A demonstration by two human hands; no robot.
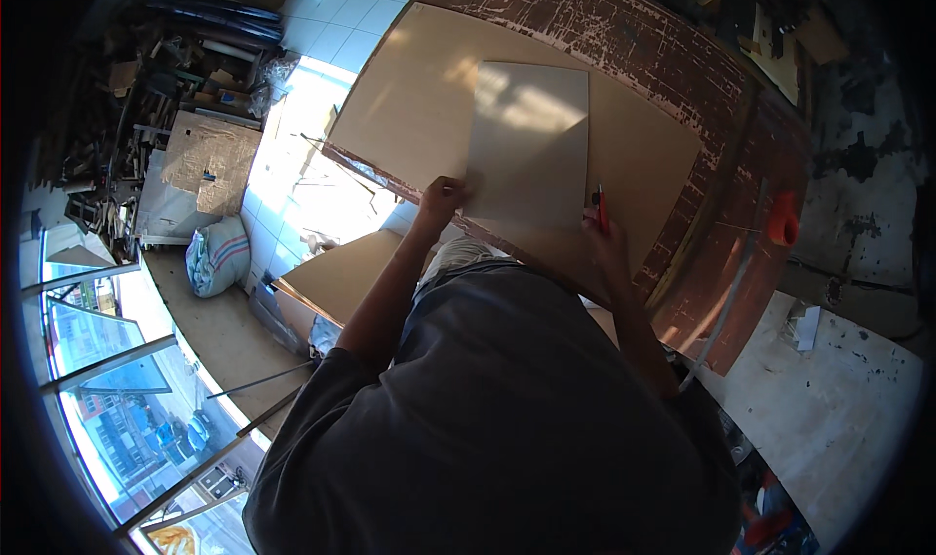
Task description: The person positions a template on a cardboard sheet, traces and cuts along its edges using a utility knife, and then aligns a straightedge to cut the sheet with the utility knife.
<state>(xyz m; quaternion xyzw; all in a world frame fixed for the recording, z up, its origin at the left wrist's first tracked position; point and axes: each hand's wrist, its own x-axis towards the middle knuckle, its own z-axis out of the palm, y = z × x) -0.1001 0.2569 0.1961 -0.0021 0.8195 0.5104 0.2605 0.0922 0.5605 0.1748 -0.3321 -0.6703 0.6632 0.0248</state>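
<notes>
A smaller grey cardboard sheet [531, 136] lies over a large brown cardboard sheet [409, 87] on the worn table. At the small sheet's lower left corner, my left hand [444, 200] is closed with its fingertips on the edge. My right hand [606, 238] is by the lower right corner, closed around a slim red tool [602, 214] with a thin dark tip that points away from me. Its exact kind is too small to make out. The right hand's fingers also touch or nearly touch the grey sheet's edge.
The scratched red-brown table [643, 28] carries an orange-red round object [783, 219] at its right. More brown sheets [341, 272] stand below my left arm. A white striped sack [219, 256] rests on the floor at left, near stacked scrap. A pale board [819, 389] is at lower right.
</notes>
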